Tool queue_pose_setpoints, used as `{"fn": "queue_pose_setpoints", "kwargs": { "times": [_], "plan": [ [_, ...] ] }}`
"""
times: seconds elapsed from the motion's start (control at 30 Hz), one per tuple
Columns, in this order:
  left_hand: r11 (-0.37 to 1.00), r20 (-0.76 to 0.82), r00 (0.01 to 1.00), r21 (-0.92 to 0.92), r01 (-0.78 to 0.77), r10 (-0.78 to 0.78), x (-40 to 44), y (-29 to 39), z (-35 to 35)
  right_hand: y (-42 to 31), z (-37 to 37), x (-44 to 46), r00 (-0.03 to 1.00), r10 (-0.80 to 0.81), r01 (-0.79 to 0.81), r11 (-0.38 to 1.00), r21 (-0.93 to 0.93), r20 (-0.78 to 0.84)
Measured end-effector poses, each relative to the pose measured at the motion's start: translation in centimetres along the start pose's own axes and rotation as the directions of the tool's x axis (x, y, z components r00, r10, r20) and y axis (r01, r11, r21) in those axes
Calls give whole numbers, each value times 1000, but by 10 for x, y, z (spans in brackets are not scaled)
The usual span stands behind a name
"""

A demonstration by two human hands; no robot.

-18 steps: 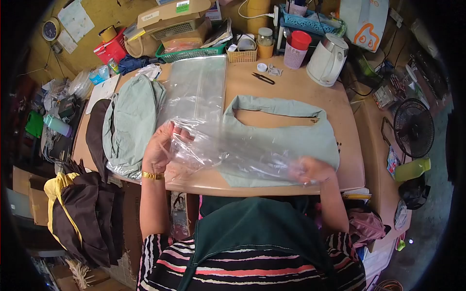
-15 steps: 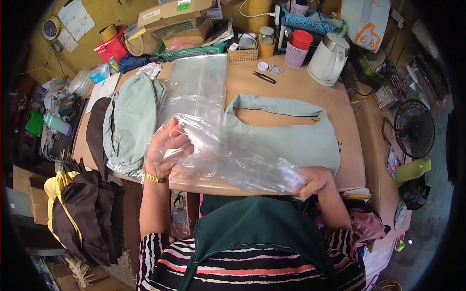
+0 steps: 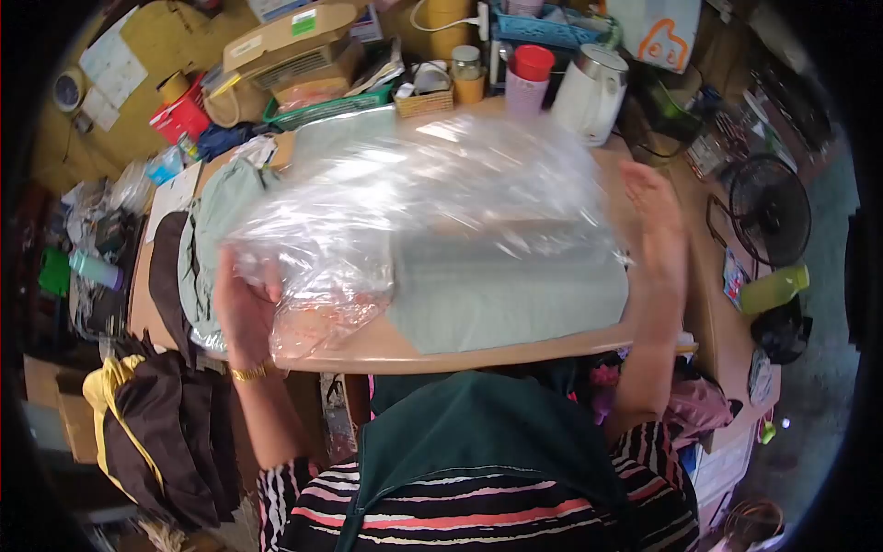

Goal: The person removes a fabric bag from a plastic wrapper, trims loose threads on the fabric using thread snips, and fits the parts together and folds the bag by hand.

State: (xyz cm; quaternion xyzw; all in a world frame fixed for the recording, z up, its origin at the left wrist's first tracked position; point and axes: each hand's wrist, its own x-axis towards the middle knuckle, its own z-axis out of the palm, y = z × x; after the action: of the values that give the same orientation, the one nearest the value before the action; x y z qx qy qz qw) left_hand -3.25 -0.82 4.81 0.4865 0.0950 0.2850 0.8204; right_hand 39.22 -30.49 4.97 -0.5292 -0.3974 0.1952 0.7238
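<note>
A large clear plastic bag point(image 3: 368, 198) billows above the table, its sheet blurred by motion. My left hand point(image 3: 246, 299) grips the bag's left end, with some fingers behind the film. To the right, my right hand point(image 3: 655, 216) is raised by the bag's far end, fingers stretched up and blurred; nothing shows in its grasp. Beneath the bag lies a flat pale green cloth piece point(image 3: 515, 294), its upper part covered by the film. A folded pale green cloth bundle point(image 3: 216, 207) sits beside my left hand. More flat clear plastic point(image 3: 345, 133) lies at the back.
Along the back stand a green basket point(image 3: 331, 106), a jar point(image 3: 467, 66), a red cup point(image 3: 533, 63) and a white kettle point(image 3: 590, 97). A black fan point(image 3: 771, 212) and a green bottle point(image 3: 773, 288) are at the right. Dark brown cloth point(image 3: 175, 432) hangs at the lower left.
The bag has swung upward and spread out over the pale green cloth. My right hand has risen from the table's front edge and its fingers have straightened. My left hand has shifted left and lower.
</note>
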Motion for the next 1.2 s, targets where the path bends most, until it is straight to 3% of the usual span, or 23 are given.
{"fn": "queue_pose_setpoints", "kwargs": {
  "times": [0.03,0.07,0.1,0.13,0.17,0.2,0.23,0.27,0.33,0.4,0.43,0.47,0.5,0.63,0.7,0.83,0.9,0.93,0.97,1.07,1.13,1.17,1.2],
  "plan": [
    [923,288,954,-382,37,81,9,-17,-9,19,8,-6,995,23,-47,963,-264,-94],
    [953,-125,977,-230,-197,172,16,-56,48,39,31,-15,997,-61,77,789,-610,47],
    [937,-494,813,9,-350,308,17,-90,95,63,66,-30,996,75,-37,832,-554,47],
    [807,-383,797,555,-205,466,19,-145,97,96,93,-48,985,94,23,762,-647,145],
    [629,-242,859,769,-113,451,19,-175,103,91,125,-56,917,252,136,529,-838,309],
    [380,-95,901,921,-82,424,19,-206,110,98,126,-64,921,255,125,521,-845,294],
    [374,18,957,918,-130,289,18,-211,119,110,126,-70,886,253,291,352,-889,390],
    [375,28,959,917,-137,281,17,-213,115,119,123,-74,836,271,445,172,-879,477],
    [-87,63,993,995,-55,100,17,-215,98,100,73,-71,883,303,346,92,-934,358],
    [-83,94,986,993,-83,135,25,-217,82,85,19,-74,906,388,180,8,-984,169],
    [-79,114,979,992,-101,171,27,-218,78,85,11,-79,905,388,186,5,-983,173],
    [-154,73,995,986,-62,64,33,-219,77,88,6,-90,940,336,85,-42,-996,66],
    [-151,64,996,987,-53,68,38,-217,86,92,5,-101,959,281,-18,-81,-997,-40],
    [-105,119,987,989,-108,106,41,-232,127,86,21,-124,975,185,-115,-35,-993,-120],
    [-238,270,930,948,-211,251,41,-254,124,39,17,-137,888,409,55,357,-933,209],
    [-103,106,994,989,-105,3,33,-217,128,27,-11,-174,849,423,211,278,-937,317],
    [-193,112,993,976,-101,44,17,-214,115,44,-29,-182,916,153,329,237,-914,370],
    [-283,119,990,955,-93,75,10,-214,110,45,-30,-179,917,148,331,239,-913,372],
    [-287,118,990,954,-91,77,9,-216,106,45,-29,-175,926,22,361,239,-901,377],
    [-205,111,992,974,-97,59,7,-226,105,39,-23,-148,900,-178,431,231,-872,398],
    [-97,208,976,975,-201,67,14,-230,116,19,0,-105,827,-299,534,155,-831,476],
    [-98,205,977,975,-198,64,12,-238,115,-2,27,-81,780,-329,588,94,-804,532],
    [-2,324,946,946,-324,26,11,-251,109,-20,56,-59,768,-227,633,128,-763,599]
  ]
}}
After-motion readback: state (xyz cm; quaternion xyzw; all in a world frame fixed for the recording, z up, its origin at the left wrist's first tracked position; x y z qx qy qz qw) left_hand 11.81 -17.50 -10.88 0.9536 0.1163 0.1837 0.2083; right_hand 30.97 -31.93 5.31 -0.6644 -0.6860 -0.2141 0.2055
